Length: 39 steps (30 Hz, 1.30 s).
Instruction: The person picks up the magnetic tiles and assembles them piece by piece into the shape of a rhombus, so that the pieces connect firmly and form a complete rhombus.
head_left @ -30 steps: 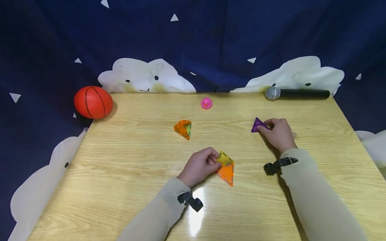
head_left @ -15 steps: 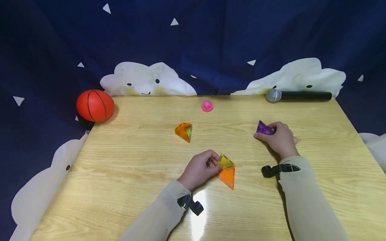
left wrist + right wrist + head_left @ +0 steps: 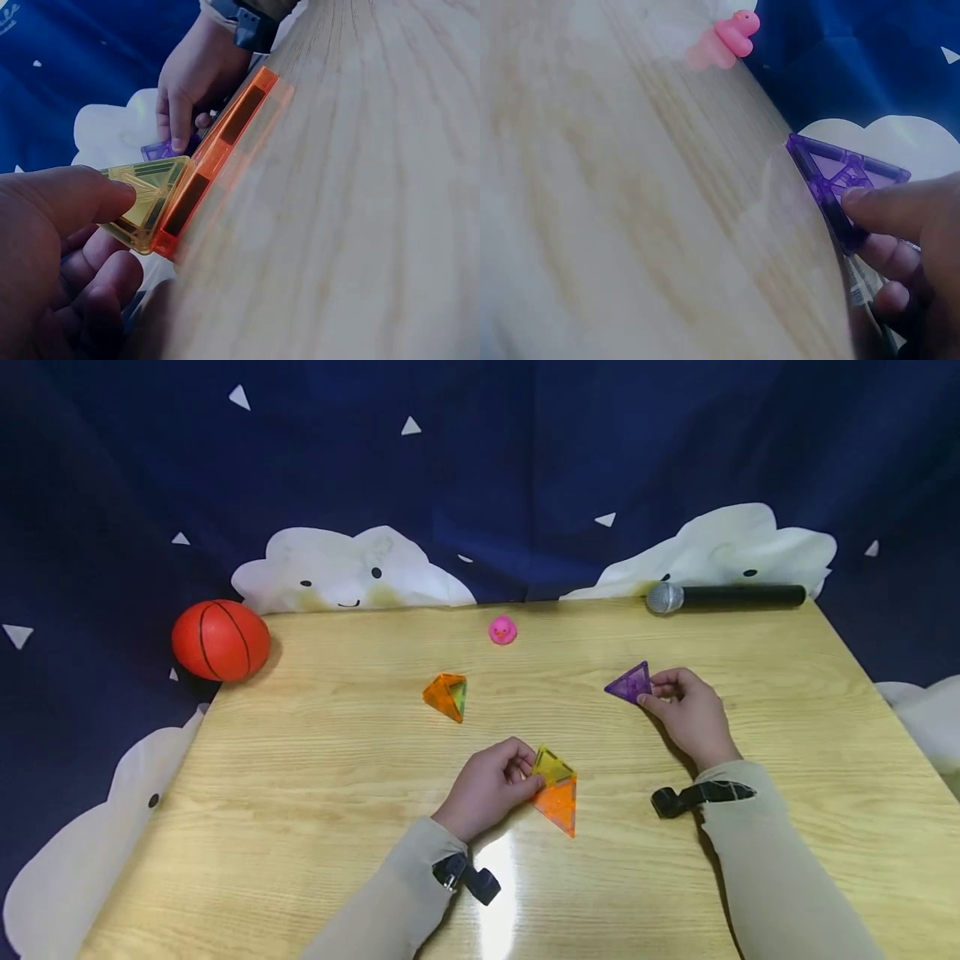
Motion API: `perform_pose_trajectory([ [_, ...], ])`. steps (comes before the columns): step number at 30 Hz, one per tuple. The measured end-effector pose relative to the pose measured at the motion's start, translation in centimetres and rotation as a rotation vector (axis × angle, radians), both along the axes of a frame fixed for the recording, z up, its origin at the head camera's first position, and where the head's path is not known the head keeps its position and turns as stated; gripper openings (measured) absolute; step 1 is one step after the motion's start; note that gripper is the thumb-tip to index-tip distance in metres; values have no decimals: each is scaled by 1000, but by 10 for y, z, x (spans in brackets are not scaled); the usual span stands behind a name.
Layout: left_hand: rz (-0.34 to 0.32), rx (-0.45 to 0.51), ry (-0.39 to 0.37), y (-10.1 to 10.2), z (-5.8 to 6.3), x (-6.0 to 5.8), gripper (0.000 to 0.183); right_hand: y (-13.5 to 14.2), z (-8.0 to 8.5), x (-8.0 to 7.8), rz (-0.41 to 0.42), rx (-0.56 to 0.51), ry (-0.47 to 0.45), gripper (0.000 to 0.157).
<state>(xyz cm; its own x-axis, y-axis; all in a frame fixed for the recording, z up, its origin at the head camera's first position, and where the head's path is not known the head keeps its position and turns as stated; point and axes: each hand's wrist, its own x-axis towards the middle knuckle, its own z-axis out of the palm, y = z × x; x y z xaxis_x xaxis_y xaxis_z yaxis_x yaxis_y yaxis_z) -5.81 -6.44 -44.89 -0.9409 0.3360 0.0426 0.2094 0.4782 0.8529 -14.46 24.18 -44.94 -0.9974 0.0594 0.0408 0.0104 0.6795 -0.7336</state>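
My left hand pinches a yellow triangular magnetic tile between thumb and fingers. Along one edge the yellow tile meets an orange triangular tile; in the left wrist view the orange tile lies on the table and the yellow one tilts up from it. Farther right, my right hand pinches a purple triangular magnetic tile by one side. The right wrist view has the thumb pressed on the purple tile, whose lower edge is at the table surface.
An orange and yellow-green tile piece stands left of centre. A pink toy duck sits near the back edge, a red ball at the back left corner, and a microphone at the back right. Behind hangs a dark blue curtain.
The purple tile has turned in my right hand's fingers, and one corner now points left. My left hand keeps its grip on the yellow tile. The head view has shifted slightly.
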Motion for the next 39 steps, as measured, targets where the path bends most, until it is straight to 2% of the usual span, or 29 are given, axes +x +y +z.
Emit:
perform_pose_trajectory([
  [4, -2, 7, 3, 0, 2, -1, 18, 0, 0, 3, 34, 11, 17, 38],
  [10, 6, 17, 2, -2, 1, -2, 18, 1, 0, 12, 82, 71, 31, 28],
  [26, 25, 25, -13, -4, -1, -5, 18, -9, 2, 40, 148, 50, 13, 22],
  [39, 38, 21, 6, -4, -2, -5, 18, -25, 0, 69, 163, 12, 50, 19],
])
